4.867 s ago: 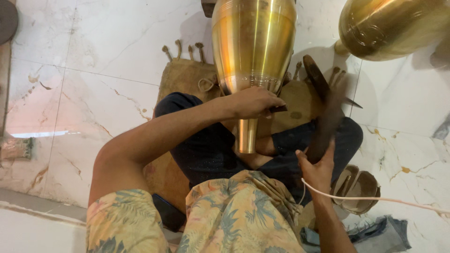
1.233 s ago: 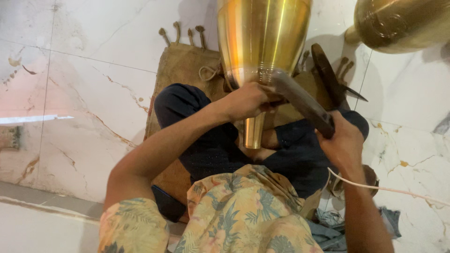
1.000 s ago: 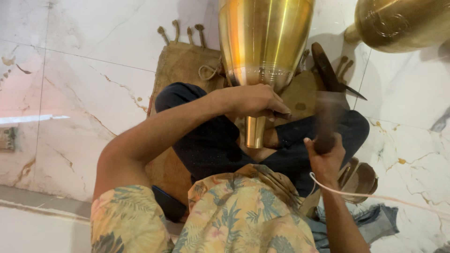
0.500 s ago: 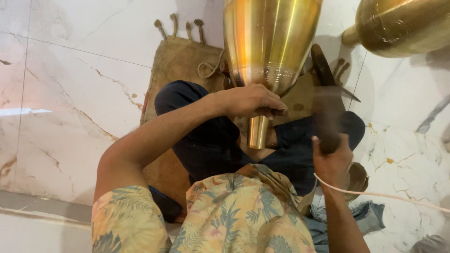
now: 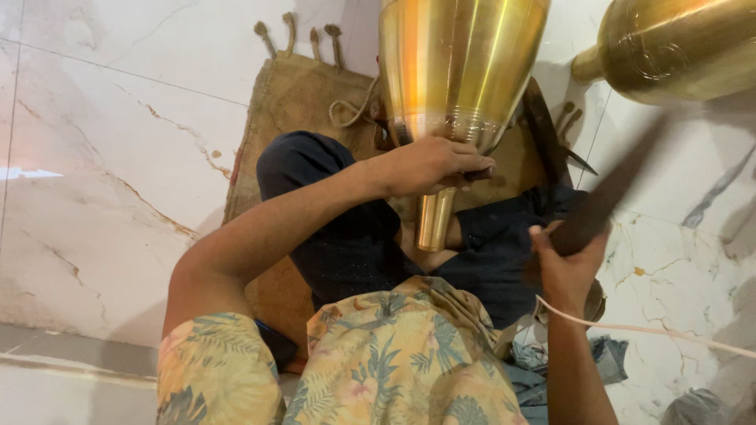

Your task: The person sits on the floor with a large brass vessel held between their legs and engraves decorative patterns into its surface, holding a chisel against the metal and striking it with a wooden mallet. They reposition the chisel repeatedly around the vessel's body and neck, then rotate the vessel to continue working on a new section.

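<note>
A large polished brass vessel [image 5: 461, 71] stands upside down between my legs, its narrow neck [image 5: 435, 220] pointing toward me. My left hand [image 5: 429, 165] rests against the vessel's lower shoulder and pinches a small dark tool against the metal. My right hand [image 5: 563, 264] grips the handle of a dark wooden mallet [image 5: 610, 193], which is raised to the right of the vessel and blurred by motion. I sit on a brown burlap mat [image 5: 295, 102].
A second brass vessel [image 5: 677, 43] lies at the upper right on the white marble floor [image 5: 110, 157]. Dark tools [image 5: 547, 142] lie on the mat beside the vessel. A white cord [image 5: 654, 330] runs rightward, and blue cloth [image 5: 606, 350] is bunched near my right knee.
The mallet struck the vessel near my left hand, then swung back out to the right and is raised again. My left hand stayed on the vessel throughout.
</note>
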### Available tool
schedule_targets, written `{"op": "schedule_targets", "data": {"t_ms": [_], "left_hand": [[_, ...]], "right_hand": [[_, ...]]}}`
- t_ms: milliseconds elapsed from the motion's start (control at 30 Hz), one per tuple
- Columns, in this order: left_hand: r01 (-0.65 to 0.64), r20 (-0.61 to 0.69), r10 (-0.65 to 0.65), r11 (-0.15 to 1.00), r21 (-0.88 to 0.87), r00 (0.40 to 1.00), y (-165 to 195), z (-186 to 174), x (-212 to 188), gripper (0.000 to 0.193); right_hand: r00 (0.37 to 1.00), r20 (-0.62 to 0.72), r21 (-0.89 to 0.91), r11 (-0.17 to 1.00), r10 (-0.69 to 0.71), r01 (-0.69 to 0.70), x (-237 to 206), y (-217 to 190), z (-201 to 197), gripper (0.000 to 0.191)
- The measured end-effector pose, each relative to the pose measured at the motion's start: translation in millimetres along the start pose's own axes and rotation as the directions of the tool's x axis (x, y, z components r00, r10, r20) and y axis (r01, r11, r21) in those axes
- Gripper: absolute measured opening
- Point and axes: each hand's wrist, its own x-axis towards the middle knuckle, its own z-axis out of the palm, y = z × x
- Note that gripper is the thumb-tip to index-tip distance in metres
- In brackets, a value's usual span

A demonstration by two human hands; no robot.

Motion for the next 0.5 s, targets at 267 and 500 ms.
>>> {"op": "schedule_targets", "data": {"t_ms": [267,500], "left_hand": [[0.123,-0.174,-0.138,0.988,-0.093,0.975,11,6,-14,0.041],[0.370,-0.521,-0.405,0.912,-0.175,0.751,36,33,-22,0.033]], "right_hand": [[0.939,0.294,-0.344,0.896,-0.181,0.280,27,-23,-12,0.061],[0.814,0.581,-0.687,0.549,0.020,0.476,87,-126,-13,0.085]]}}
